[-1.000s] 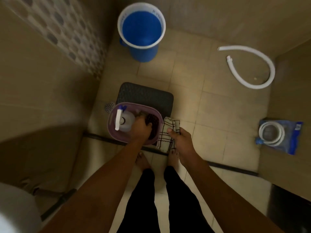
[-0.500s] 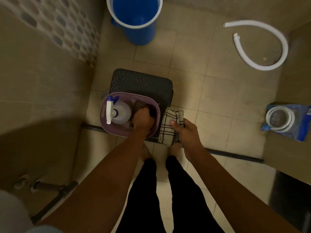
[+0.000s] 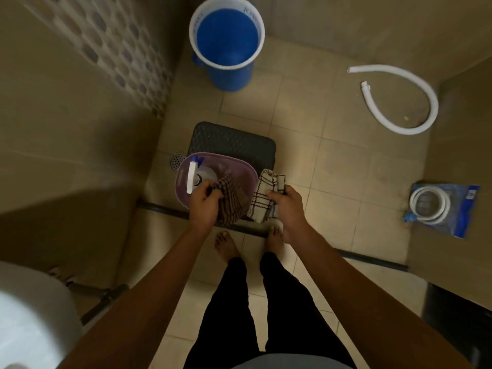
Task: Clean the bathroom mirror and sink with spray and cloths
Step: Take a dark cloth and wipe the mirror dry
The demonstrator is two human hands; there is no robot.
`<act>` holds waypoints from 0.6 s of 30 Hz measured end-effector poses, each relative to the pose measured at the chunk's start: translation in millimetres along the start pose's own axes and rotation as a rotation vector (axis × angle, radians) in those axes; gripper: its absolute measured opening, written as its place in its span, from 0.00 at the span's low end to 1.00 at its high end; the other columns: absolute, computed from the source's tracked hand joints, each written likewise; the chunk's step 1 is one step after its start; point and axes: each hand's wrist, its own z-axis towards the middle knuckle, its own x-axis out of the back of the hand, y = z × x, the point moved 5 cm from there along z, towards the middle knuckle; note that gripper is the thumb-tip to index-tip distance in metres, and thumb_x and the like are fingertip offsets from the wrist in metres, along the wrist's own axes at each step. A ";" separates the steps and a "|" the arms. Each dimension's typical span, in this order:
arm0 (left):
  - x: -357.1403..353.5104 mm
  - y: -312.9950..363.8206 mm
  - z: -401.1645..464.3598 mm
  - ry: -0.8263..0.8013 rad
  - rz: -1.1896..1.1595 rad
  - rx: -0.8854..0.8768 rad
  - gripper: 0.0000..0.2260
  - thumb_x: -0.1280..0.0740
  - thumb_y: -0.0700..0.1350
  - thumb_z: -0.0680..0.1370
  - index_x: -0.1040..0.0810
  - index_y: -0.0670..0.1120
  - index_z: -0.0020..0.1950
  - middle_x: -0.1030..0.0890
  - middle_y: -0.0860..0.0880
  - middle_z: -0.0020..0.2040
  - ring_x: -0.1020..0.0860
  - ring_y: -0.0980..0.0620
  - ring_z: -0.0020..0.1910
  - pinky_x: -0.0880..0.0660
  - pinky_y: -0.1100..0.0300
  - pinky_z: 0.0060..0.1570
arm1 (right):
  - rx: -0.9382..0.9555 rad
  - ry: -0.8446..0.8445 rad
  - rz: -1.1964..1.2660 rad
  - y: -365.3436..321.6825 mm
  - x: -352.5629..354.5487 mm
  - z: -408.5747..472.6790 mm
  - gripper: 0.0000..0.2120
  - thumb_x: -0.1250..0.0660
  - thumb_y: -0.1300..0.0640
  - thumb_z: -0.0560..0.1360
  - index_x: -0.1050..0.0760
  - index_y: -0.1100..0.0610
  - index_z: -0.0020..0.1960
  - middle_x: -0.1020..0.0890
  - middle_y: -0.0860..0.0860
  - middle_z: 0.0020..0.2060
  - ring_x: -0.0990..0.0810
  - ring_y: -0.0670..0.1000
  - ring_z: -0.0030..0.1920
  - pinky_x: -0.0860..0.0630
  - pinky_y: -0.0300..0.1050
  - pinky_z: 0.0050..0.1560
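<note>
A purple basket (image 3: 183, 179) sits on a dark stool (image 3: 234, 142) on the tiled floor. Inside it lies a clear spray bottle (image 3: 195, 177) with a white and blue trigger. My left hand (image 3: 203, 206) grips a dark checked cloth (image 3: 229, 201) that hangs over the basket's near rim. My right hand (image 3: 286, 202) holds a white cloth with dark check lines (image 3: 262, 198) just to the right of the basket. The white sink (image 3: 29, 323) shows at the lower left corner.
A blue bucket (image 3: 227, 46) stands at the far wall. A white hose (image 3: 407, 102) curls on the floor at right, and a packaged coiled hose (image 3: 439, 206) lies below it. A floor drain (image 3: 176, 161) is left of the basket. My bare feet stand behind a dark threshold strip.
My left hand has lifted the dark checked cloth up out of the basket. My right hand keeps its hold on the white checked cloth. The view has tilted a little.
</note>
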 end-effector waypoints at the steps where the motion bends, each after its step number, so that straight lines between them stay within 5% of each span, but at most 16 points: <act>1: 8.7 3.2 -7.6 0.011 -0.054 0.002 0.07 0.40 0.32 0.77 0.27 0.41 0.42 0.22 0.46 0.41 0.23 0.51 0.42 0.25 0.56 0.45 | 0.014 0.013 -0.025 -1.3 -4.0 -0.1 0.08 0.30 0.65 0.74 0.20 0.56 0.51 0.14 0.54 0.45 0.15 0.57 0.48 0.18 0.56 0.52; 4: 31.9 5.2 -22.7 0.055 -0.171 0.050 0.08 0.41 0.30 0.76 0.27 0.40 0.42 0.22 0.45 0.41 0.23 0.51 0.42 0.24 0.56 0.43 | 0.063 0.037 -0.124 -4.8 -21.9 2.5 0.10 0.30 0.63 0.75 0.20 0.58 0.56 0.16 0.52 0.45 0.17 0.54 0.48 0.20 0.43 0.45; 10: 58.4 -2.1 -31.6 0.108 -0.216 0.075 0.07 0.40 0.30 0.76 0.27 0.39 0.41 0.22 0.46 0.40 0.23 0.52 0.41 0.25 0.58 0.40 | 0.113 0.066 -0.351 -1.4 -67.7 19.4 0.15 0.32 0.58 0.78 0.24 0.59 0.63 0.18 0.54 0.56 0.20 0.51 0.52 0.25 0.36 0.44; 13: 61.5 -9.7 -29.5 0.102 -0.247 0.090 0.10 0.41 0.30 0.75 0.26 0.42 0.40 0.22 0.46 0.40 0.23 0.51 0.41 0.25 0.57 0.40 | 0.127 0.143 -0.493 8.2 -83.4 35.0 0.19 0.33 0.56 0.78 0.27 0.59 0.68 0.20 0.56 0.62 0.22 0.56 0.61 0.25 0.45 0.58; 18: 59.0 -21.8 -26.5 0.080 -0.262 0.081 0.11 0.41 0.29 0.75 0.26 0.42 0.39 0.20 0.53 0.34 0.22 0.59 0.34 0.23 0.63 0.33 | 0.151 0.246 -0.706 23.5 -104.9 52.6 0.24 0.34 0.50 0.78 0.31 0.59 0.70 0.22 0.57 0.64 0.23 0.57 0.63 0.24 0.51 0.63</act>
